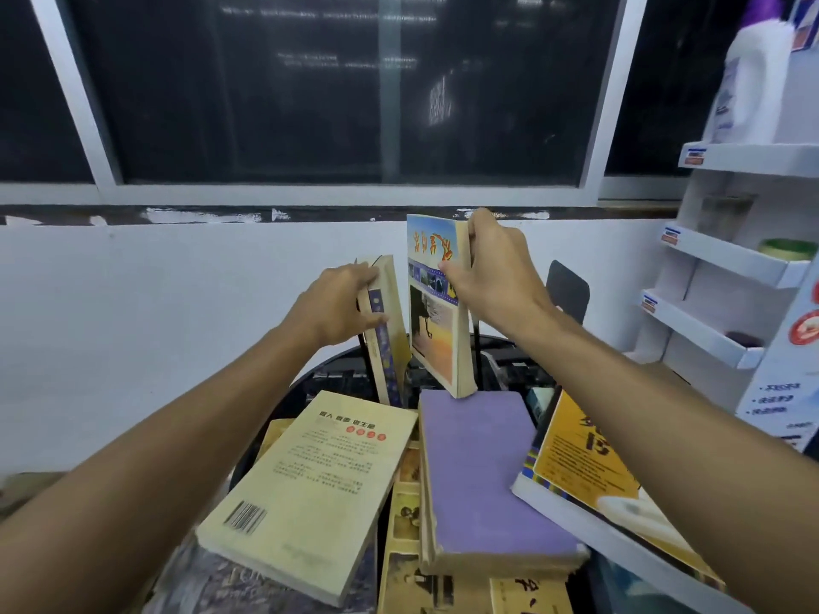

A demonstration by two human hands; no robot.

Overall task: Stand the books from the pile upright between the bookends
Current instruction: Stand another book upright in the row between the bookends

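The purple book (483, 471), a thick paperback with a matte, scuffed cover and worn page edges, lies flat on top of the pile on the dark, glossy round surface (330, 374).

Just beyond its far edge, the right grip (496, 272) is closed on a colourful book (432, 303). The thumb presses the glossy picture cover and the fingers wrap over the top corner. This book is upright, and its lower corner meets the purple book's far edge.

Beyond the purple book's far-left corner, the left grip (337, 303) clasps a blue-spined book (382, 334) with yellowed pages. It stands on end, leaning slightly.

Left of the purple book, a cream book (310, 489) lies flat and askew, barcode up. To the right, an orange book (585, 463) with a white spine slopes against the pile.

Behind the purple book, past the right wrist, a thin black bookend (569, 290) with rounded corners stands upright.
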